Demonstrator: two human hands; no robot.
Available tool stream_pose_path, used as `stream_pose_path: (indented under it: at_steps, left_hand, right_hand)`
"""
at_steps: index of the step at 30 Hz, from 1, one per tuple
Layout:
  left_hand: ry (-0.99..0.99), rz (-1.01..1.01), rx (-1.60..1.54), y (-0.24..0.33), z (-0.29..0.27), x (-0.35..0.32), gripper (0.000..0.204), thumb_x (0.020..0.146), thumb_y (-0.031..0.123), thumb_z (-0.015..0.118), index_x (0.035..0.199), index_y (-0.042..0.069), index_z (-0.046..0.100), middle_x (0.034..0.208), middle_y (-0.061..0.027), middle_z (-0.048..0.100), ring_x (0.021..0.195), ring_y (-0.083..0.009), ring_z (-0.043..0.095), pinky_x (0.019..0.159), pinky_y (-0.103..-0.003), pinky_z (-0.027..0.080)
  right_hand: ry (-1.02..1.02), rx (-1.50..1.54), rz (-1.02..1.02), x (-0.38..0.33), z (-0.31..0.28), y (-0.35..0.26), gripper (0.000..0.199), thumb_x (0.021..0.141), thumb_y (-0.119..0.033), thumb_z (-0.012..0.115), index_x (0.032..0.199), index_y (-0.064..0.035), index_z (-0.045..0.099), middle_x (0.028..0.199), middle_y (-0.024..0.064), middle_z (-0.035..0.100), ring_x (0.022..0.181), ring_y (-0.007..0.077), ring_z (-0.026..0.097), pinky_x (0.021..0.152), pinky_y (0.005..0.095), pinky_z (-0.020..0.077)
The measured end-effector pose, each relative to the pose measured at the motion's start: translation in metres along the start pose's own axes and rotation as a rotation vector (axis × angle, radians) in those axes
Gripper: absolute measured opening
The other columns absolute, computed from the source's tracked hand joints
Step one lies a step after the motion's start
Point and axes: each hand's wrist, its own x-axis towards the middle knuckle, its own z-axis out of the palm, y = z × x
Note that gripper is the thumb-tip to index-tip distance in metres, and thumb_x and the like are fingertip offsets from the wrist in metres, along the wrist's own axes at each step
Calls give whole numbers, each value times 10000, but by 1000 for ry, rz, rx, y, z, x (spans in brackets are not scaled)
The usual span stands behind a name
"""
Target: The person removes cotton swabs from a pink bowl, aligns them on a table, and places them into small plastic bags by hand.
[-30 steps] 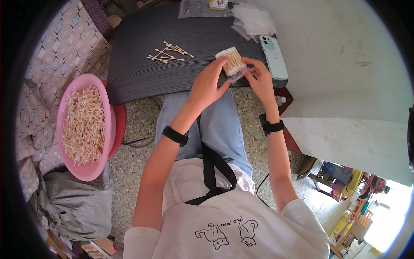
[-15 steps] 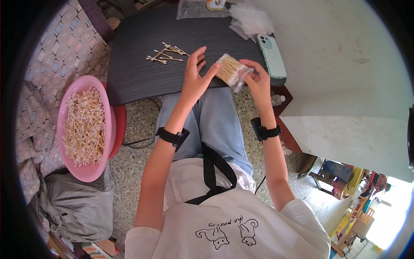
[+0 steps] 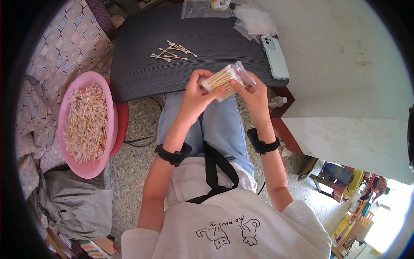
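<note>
Between my two hands is a clear plastic bag of cotton swabs (image 3: 221,79), held tilted above the table's near edge and my lap. My left hand (image 3: 196,96) grips its left end, thumb along the near side and fingers behind. My right hand (image 3: 254,97) pinches the right side, near the crumpled mouth of the bag. Several loose cotton swabs (image 3: 174,51) lie crossed over one another on the black table (image 3: 142,77), beyond my left hand.
A pink basin (image 3: 110,129) heaped with cotton swabs stands to the left, on something red. At the table's far right are empty clear bags (image 3: 255,20) and a pale green phone (image 3: 276,58). A wall rises to the right. A grey cloth (image 3: 82,203) lies below the basin.
My left hand has closed on the left end of the swab bag, where its fingers were spread before. The bag has turned and come slightly nearer to me, its mouth now up and right.
</note>
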Motion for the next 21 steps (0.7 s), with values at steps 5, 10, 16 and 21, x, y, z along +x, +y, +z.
stream_pose_path:
  at_steps: [5, 10, 16, 21]
  left_hand:
    - [-185, 77, 310, 14, -2, 0, 425, 844, 212, 725, 1146, 17, 498, 860, -80, 673, 770, -120, 650, 656, -248, 515]
    - [-241, 195, 660, 13, -5, -1, 397, 921, 278, 614, 1153, -15, 478, 795, -143, 664, 726, -158, 676, 612, -272, 514]
    - [-149, 32, 616, 22, 11, -9, 341, 966, 267, 526, 1148, -12, 451, 785, -155, 660, 720, -249, 692, 606, -323, 510]
    - [-60, 120, 665, 6, 8, -9, 337, 976, 286, 513, 1159, 6, 469, 866, -132, 658, 806, -214, 680, 670, -317, 511]
  right_hand:
    - [-41, -95, -15, 2, -4, 2, 374, 870, -101, 681, 1198, 46, 578, 1047, 90, 647, 969, 112, 594, 832, 260, 495]
    - [-56, -174, -113, 3, 4, 0, 331, 882, -110, 669, 1172, 34, 602, 1017, 64, 656, 892, 89, 600, 781, 242, 502]
    - [35, -83, -1, 0, 15, -2, 303, 888, -132, 669, 1140, 26, 614, 997, 66, 662, 872, 85, 609, 744, 242, 512]
    - [55, -105, -60, 0, 17, -5, 282, 871, -90, 672, 1122, 27, 619, 1015, 83, 668, 913, 108, 620, 793, 257, 510]
